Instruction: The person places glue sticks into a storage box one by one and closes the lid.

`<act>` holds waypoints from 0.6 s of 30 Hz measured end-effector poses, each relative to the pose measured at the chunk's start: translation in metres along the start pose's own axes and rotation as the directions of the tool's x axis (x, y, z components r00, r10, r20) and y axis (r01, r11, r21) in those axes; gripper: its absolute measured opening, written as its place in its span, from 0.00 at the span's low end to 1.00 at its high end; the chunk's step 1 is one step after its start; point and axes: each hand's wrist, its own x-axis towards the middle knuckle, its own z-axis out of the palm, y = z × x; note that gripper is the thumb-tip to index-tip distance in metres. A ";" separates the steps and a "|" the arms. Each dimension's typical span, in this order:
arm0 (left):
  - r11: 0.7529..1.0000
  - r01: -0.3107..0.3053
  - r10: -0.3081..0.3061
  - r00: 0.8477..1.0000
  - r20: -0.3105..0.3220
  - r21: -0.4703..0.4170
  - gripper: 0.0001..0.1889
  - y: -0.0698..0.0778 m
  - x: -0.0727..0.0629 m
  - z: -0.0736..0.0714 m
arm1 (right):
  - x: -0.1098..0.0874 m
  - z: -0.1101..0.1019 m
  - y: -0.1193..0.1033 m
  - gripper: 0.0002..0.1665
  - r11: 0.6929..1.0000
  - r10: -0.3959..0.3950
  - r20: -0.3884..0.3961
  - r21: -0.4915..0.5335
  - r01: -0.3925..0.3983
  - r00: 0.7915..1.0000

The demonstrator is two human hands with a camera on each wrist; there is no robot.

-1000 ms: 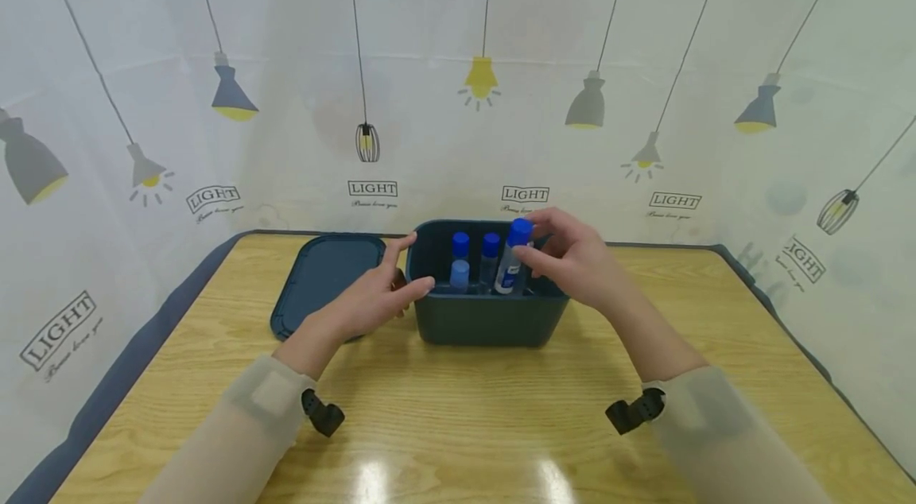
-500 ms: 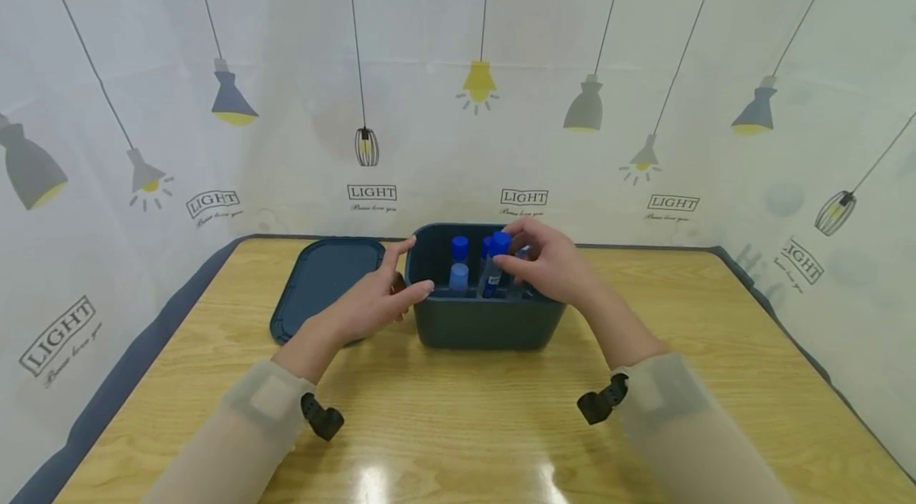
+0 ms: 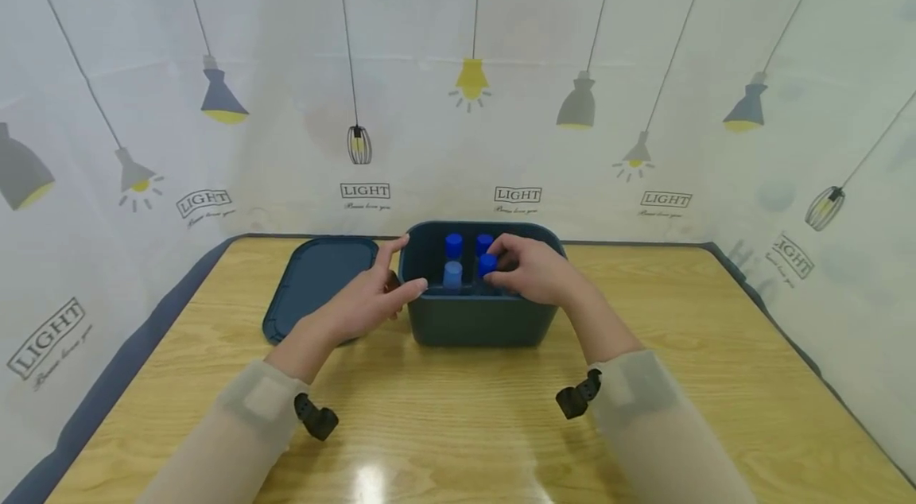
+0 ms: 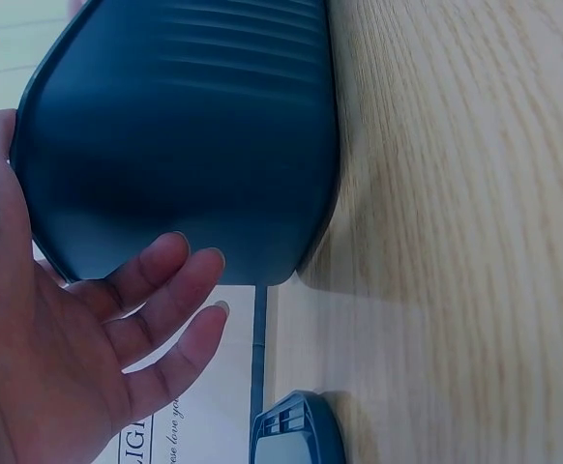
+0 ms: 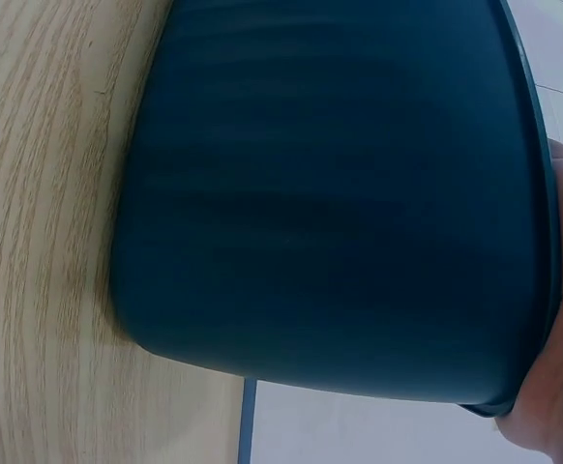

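Note:
A dark blue-green plastic bin [image 3: 481, 323] stands on the table. Several upright bottles with blue caps are inside it, including a back-left bottle [image 3: 454, 245], a back-right bottle [image 3: 484, 244] and a front-left bottle with a paler cap [image 3: 452, 275]. My right hand [image 3: 533, 269] reaches over the rim and pinches a blue-capped bottle [image 3: 487, 264] by its cap; the front wall hides its lower part. My left hand [image 3: 361, 301] rests its spread thumb and index finger on the bin's left rim. In the left wrist view its other fingers [image 4: 180, 290] bend loosely beside the wall.
A flat dark blue lid [image 3: 315, 277] lies on the table left of the bin, partly behind the left hand. The wooden table [image 3: 444, 409] runs back to a pale curtain [image 3: 429, 146] printed with lamps.
My right hand has moved left and lowered the bottle it holds from above the rim down into the bin, beside the others. The left hand has stayed at the rim.

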 end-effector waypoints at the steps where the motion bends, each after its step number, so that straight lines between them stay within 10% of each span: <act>1: 1.000 0.000 0.000 1.000 -0.001 0.000 0.48 0.000 0.000 0.000 | 0.000 0.000 0.000 0.21 1.000 0.002 0.006 -0.002 -0.002 1.000; 18: 1.000 0.003 -0.003 1.000 -0.008 0.003 0.48 0.000 -0.001 0.001 | 0.002 0.003 0.000 0.21 0.999 0.029 0.011 -0.026 -0.029 1.000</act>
